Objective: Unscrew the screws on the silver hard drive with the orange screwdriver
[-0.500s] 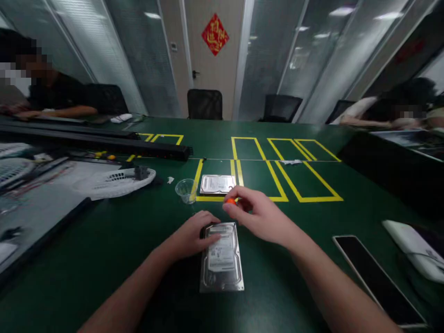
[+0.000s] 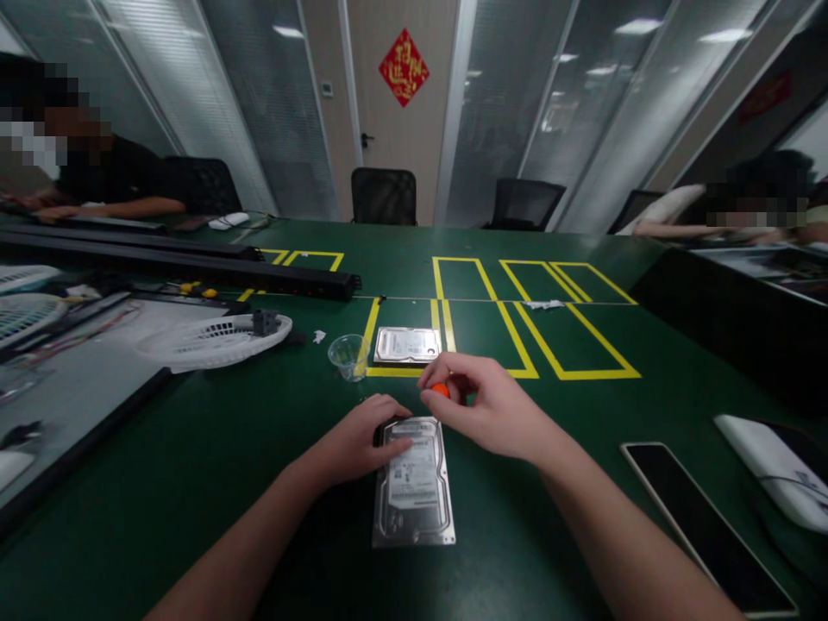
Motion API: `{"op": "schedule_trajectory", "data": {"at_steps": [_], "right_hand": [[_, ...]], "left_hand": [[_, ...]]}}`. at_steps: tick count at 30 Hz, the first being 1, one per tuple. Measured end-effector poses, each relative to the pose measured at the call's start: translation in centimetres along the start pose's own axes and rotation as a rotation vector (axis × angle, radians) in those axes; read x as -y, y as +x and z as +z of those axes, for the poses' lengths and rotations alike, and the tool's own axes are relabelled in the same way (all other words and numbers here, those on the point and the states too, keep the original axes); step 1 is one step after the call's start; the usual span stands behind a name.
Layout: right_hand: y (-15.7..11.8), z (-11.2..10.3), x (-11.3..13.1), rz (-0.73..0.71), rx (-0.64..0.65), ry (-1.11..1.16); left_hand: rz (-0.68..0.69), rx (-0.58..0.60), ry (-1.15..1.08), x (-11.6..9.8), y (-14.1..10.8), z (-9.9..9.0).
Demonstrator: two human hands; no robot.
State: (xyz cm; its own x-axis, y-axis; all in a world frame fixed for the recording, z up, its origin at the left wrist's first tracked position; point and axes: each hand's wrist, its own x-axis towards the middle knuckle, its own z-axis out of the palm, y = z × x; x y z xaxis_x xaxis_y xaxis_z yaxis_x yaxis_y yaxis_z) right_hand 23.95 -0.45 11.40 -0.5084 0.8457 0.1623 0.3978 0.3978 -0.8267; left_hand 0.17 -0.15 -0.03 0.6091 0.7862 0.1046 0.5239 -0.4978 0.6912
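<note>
Lying flat on the green surface point(image 2: 310, 500), the near hard drive point(image 2: 414, 509) is a silver rectangle with a raised rim and a pale printed label. The left hand point(image 2: 362, 435) is partly open, its thumb over the label and its fingers at the far left corner. The right hand point(image 2: 482, 405) is closed in a pinch around an orange object point(image 2: 441, 390), just beyond the drive's far right corner. Fingers hide most of that object, so its shape is unclear; the label's print is too small to read.
</note>
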Motion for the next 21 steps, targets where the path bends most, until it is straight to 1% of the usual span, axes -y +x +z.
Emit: {"op": "schedule_trajectory", "data": {"at_steps": [6,9,12,16,21], "right_hand": [[0.0,0.02,-0.08,-0.039,-0.018,0.046],[0.06,0.06,-0.23,-0.056,-0.047,0.057],[0.01,0.04,-0.26,-0.042,-0.068,0.052],[-0.1,-0.06,-0.17,-0.036,-0.06,0.076],[-0.01,-0.16,-0.07,-0.013,-0.049,0.009]], "left_hand": [[-0.004,0.005,-0.001,-0.08,0.01,-0.13],[-0.001,0.003,-0.007,-0.1,0.02,-0.2],[-0.008,0.006,-0.011,-0.13,0.02,-0.21],[0.001,-0.004,-0.013,-0.13,0.0,-0.16],[0.005,-0.011,-0.018,-0.16,0.0,-0.2]]}}
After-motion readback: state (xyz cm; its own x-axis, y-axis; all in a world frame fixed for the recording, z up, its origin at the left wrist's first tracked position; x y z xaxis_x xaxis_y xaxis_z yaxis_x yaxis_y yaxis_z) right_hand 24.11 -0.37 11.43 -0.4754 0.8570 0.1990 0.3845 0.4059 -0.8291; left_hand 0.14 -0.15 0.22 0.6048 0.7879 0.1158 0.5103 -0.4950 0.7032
